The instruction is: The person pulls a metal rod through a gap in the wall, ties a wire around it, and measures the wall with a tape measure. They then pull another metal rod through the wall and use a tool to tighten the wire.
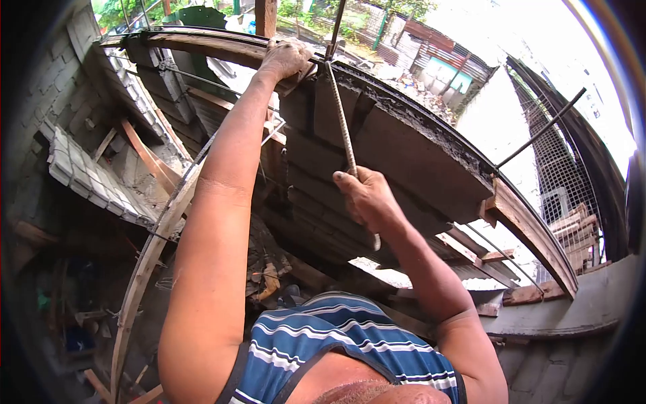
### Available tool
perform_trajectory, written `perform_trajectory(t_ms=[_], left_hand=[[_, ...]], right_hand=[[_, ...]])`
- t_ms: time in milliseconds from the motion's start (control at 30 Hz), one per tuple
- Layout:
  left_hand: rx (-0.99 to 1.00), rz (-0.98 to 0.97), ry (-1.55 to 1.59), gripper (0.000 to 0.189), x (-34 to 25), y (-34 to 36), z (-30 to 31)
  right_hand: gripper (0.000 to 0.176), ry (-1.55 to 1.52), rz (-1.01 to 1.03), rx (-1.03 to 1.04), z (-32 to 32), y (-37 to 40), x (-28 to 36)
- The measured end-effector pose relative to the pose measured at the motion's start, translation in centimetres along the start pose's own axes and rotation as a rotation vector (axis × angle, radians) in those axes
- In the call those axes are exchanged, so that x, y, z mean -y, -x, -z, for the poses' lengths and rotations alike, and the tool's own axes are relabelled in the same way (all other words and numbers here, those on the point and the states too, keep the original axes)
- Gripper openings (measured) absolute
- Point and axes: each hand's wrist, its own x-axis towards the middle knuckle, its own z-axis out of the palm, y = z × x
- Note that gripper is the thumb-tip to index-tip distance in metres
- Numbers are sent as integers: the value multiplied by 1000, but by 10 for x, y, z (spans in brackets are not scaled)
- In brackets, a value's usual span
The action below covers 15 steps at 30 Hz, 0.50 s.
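My left hand (288, 58) rests on the upper wooden beam (222, 48), its fingers bent over the edge beside a small wood block (296, 79). Just right of it, a ribbed steel rod (342, 118) slants down from a thin upright bar (336, 30). My right hand (367, 195) is closed around the lower part of that rod, whose end sticks out below the fist. The rod's upper end meets the bar at the beam's edge. Behind the rod are dark panels (404, 155) under the rough concrete edge.
A long wooden strip (145, 269) curves down on the left, near a block wall (50, 101). Another bar (542, 128) juts out at the right, before wire mesh (555, 148). Timber (538, 232) runs down the right side. Rusty metal sheets (441, 50) stand beyond.
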Motion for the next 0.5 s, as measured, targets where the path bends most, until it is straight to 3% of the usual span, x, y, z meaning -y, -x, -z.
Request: perform_trajectory(t_ms=[133, 267, 367, 500], left_hand=[[-38, 59, 64, 38, 6, -8, -10], [1, -52, -59, 42, 10, -6, -11], [1, 24, 93, 44, 12, -10, -13], [-33, -35, 71, 46, 19, -8, -12]], right_hand=[[26, -463, 50, 154, -28, -17, -29], [29, -733, 55, 276, -55, -16, -23], [33, -1105, 128, 464, -75, -18, -22], [37, -1100, 195, 469, -90, -28, -32]])
